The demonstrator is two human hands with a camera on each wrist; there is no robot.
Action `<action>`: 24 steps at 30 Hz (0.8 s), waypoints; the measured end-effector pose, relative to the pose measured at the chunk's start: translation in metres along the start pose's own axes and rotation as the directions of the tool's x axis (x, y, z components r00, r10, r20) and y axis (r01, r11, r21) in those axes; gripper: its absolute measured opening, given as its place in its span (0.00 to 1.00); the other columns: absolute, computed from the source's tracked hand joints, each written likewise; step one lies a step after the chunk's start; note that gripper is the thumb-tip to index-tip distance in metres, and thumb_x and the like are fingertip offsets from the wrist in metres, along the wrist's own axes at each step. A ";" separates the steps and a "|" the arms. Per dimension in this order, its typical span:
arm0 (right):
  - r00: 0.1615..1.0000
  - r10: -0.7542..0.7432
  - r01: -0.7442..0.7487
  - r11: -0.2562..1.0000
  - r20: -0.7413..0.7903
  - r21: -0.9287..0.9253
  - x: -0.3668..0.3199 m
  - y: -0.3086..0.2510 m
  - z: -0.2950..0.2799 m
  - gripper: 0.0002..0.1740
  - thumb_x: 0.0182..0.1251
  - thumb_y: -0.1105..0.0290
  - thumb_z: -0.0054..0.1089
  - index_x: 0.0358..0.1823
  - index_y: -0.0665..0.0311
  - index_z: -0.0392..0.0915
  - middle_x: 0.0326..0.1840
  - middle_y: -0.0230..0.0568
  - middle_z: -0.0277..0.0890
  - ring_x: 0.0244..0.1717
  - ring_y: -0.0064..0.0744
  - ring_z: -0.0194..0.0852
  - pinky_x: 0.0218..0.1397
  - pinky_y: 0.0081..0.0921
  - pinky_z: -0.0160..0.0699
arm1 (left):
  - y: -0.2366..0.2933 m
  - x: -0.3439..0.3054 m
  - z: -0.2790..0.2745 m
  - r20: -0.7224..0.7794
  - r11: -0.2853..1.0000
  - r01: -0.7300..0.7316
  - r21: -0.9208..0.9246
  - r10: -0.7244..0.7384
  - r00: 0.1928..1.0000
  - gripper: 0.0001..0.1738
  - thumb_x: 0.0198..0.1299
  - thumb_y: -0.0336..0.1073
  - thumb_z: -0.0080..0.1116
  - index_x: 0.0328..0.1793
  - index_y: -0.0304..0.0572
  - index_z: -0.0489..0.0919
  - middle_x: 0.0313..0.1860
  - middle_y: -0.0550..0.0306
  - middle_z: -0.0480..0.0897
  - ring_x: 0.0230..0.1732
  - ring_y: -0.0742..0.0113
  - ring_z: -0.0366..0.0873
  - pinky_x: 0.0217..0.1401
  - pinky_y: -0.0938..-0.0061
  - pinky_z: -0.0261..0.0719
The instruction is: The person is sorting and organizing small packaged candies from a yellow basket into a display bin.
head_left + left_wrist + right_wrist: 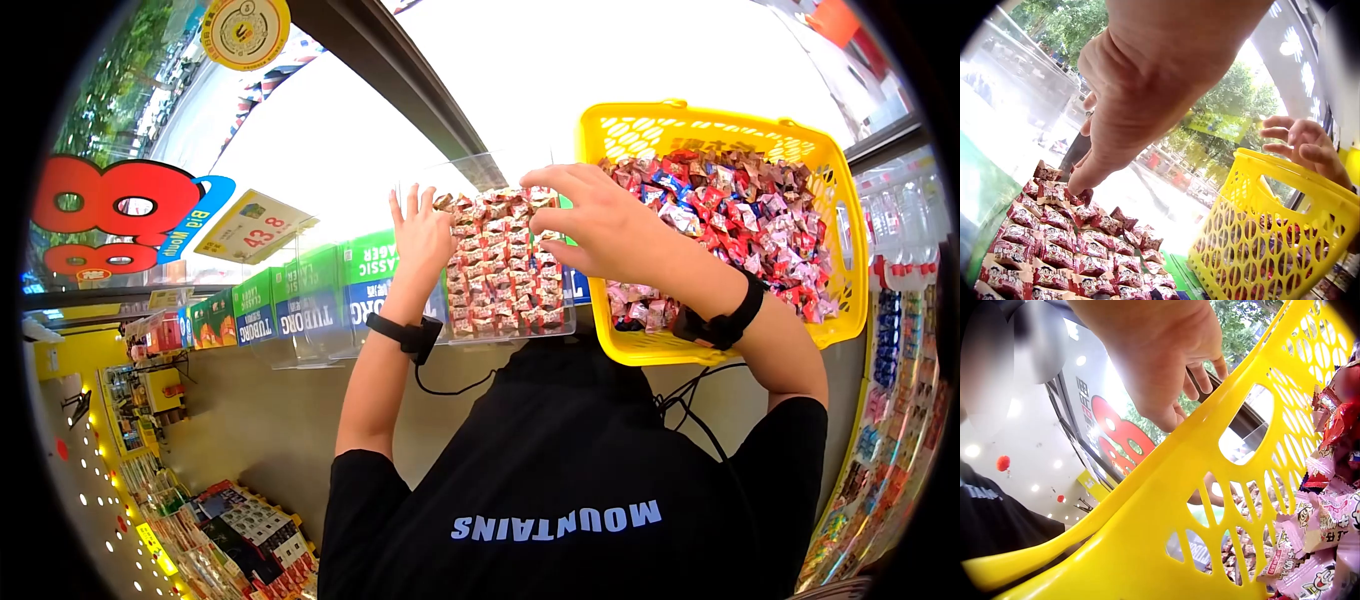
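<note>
A clear plastic bin [470, 172] holds rows of red wrapped candies [500, 265]. My left hand [420, 232] lies flat against the left side of those rows with straight fingers; in the left wrist view its fingertips [1080, 182] touch the top candies [1054, 244]. My right hand [585, 212] arches over the bin's right upper corner, fingers spread and loosely bent, with nothing visibly held. Next to it stands a yellow basket [640, 125] piled with mixed wrapped candies [740, 210]. The right wrist view shows the basket wall [1166, 487] close in front of the right hand [1166, 356].
Green and blue beer cartons [290, 295] line the shelf left of the bin, under a yellow price sign [255, 228]. Bottles [890, 230] and packed shelves [880, 440] run along the right. Another goods shelf [250, 540] sits at the lower left.
</note>
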State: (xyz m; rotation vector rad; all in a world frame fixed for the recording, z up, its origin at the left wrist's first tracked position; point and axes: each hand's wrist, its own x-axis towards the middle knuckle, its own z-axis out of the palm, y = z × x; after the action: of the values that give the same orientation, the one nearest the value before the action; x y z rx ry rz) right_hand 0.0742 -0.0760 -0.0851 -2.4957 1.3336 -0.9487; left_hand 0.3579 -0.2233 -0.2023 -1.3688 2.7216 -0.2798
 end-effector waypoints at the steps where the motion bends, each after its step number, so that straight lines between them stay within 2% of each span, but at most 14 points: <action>1: 1.000 0.007 -0.007 1.000 -0.005 0.009 0.000 0.000 0.000 0.10 0.63 0.71 0.73 0.45 0.58 0.84 0.72 0.45 0.75 0.75 0.52 0.73 0.78 0.51 0.73 | -0.001 0.000 -0.001 0.045 1.000 0.007 0.003 -0.007 0.999 0.15 0.51 0.43 0.79 0.47 0.61 0.96 0.81 0.48 0.74 0.89 0.43 0.57 0.92 0.32 0.33; 4: 0.998 -0.017 0.016 1.000 -0.065 -0.008 0.001 0.002 -0.001 0.08 0.61 0.71 0.71 0.42 0.60 0.85 0.69 0.47 0.78 0.73 0.51 0.75 0.75 0.48 0.74 | -0.004 -0.005 0.001 0.018 0.997 0.041 0.071 -0.043 0.999 0.23 0.54 0.48 0.80 0.57 0.61 0.93 0.82 0.47 0.73 0.89 0.43 0.57 0.92 0.32 0.35; 5: 0.997 -0.013 0.012 1.000 -0.073 -0.011 0.001 0.002 -0.001 0.08 0.61 0.71 0.71 0.42 0.60 0.85 0.69 0.47 0.78 0.73 0.51 0.75 0.75 0.48 0.74 | -0.004 -0.006 -0.001 0.107 0.995 0.049 0.086 -0.058 0.992 0.31 0.56 0.54 0.80 0.66 0.59 0.88 0.83 0.47 0.72 0.89 0.42 0.58 0.92 0.33 0.38; 9: 0.998 0.009 -0.009 1.000 -0.060 -0.003 -0.001 0.008 -0.003 0.09 0.63 0.70 0.72 0.44 0.58 0.85 0.71 0.45 0.77 0.73 0.52 0.75 0.77 0.49 0.73 | 0.009 -0.019 -0.031 0.089 0.998 0.035 0.052 -0.039 0.995 0.32 0.59 0.54 0.78 0.69 0.55 0.86 0.82 0.46 0.73 0.88 0.42 0.60 0.92 0.35 0.41; 12: 0.999 0.034 -0.034 0.999 -0.030 0.014 -0.002 0.010 -0.005 0.08 0.66 0.69 0.72 0.44 0.57 0.84 0.72 0.43 0.77 0.73 0.53 0.75 0.77 0.50 0.73 | 0.012 -0.026 -0.029 -0.088 0.995 0.018 -0.094 -0.027 0.996 0.30 0.55 0.50 0.82 0.63 0.52 0.87 0.79 0.45 0.75 0.85 0.42 0.64 0.92 0.34 0.43; 13: 0.999 0.048 -0.047 0.998 -0.025 0.035 -0.001 0.011 -0.007 0.07 0.67 0.69 0.72 0.44 0.57 0.84 0.72 0.43 0.77 0.73 0.53 0.75 0.76 0.50 0.74 | 0.013 -0.028 -0.030 -0.094 0.996 0.016 -0.086 -0.024 0.995 0.30 0.56 0.49 0.80 0.64 0.51 0.87 0.77 0.45 0.77 0.85 0.42 0.65 0.92 0.35 0.44; 16: 0.995 0.092 -0.091 0.995 -0.029 0.032 0.002 0.017 -0.019 0.06 0.69 0.68 0.72 0.44 0.57 0.85 0.72 0.41 0.78 0.69 0.50 0.78 0.72 0.46 0.79 | 0.018 -0.035 -0.021 -0.026 0.998 0.000 -0.064 -0.001 1.000 0.29 0.59 0.50 0.78 0.65 0.51 0.86 0.74 0.45 0.79 0.83 0.42 0.67 0.92 0.35 0.45; 17: 0.993 0.114 -0.114 0.993 -0.029 0.022 0.005 0.018 -0.027 0.06 0.69 0.68 0.72 0.44 0.58 0.85 0.71 0.40 0.78 0.68 0.49 0.79 0.71 0.45 0.79 | 0.020 -0.039 -0.020 0.085 0.997 0.002 -0.082 0.005 0.996 0.30 0.60 0.50 0.76 0.67 0.51 0.86 0.73 0.45 0.80 0.83 0.42 0.68 0.92 0.35 0.45; 20: 0.980 0.194 -0.195 0.981 -0.049 -0.007 0.011 0.018 -0.055 0.08 0.70 0.67 0.73 0.45 0.60 0.86 0.69 0.40 0.81 0.62 0.48 0.83 0.68 0.42 0.81 | 0.026 -0.047 -0.002 0.156 0.990 -0.003 -0.141 0.025 0.987 0.32 0.60 0.51 0.77 0.69 0.51 0.85 0.74 0.45 0.81 0.82 0.43 0.69 0.92 0.35 0.45; 21: 0.977 0.205 -0.206 0.978 -0.058 -0.018 0.012 0.020 -0.065 0.08 0.70 0.67 0.73 0.45 0.61 0.86 0.68 0.40 0.81 0.62 0.48 0.83 0.68 0.41 0.81 | 0.030 -0.047 -0.009 0.188 0.991 -0.015 -0.134 0.040 0.981 0.33 0.62 0.51 0.75 0.72 0.52 0.83 0.75 0.46 0.80 0.82 0.44 0.69 0.91 0.36 0.48; 24: 0.971 0.237 -0.238 0.971 -0.034 -0.036 0.005 0.027 -0.091 0.08 0.72 0.67 0.72 0.46 0.62 0.86 0.67 0.43 0.82 0.64 0.50 0.83 0.68 0.41 0.81 | 0.033 -0.047 -0.022 0.017 0.956 -0.050 -0.289 0.057 0.998 0.33 0.64 0.50 0.73 0.75 0.53 0.82 0.76 0.49 0.79 0.80 0.42 0.71 0.89 0.40 0.55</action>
State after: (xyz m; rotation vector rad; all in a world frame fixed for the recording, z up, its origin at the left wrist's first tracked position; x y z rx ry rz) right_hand 0.0032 -0.0826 -0.0223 -2.2888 1.6312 -0.9156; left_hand 0.3567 -0.1633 -0.1873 -1.3449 2.8596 0.1457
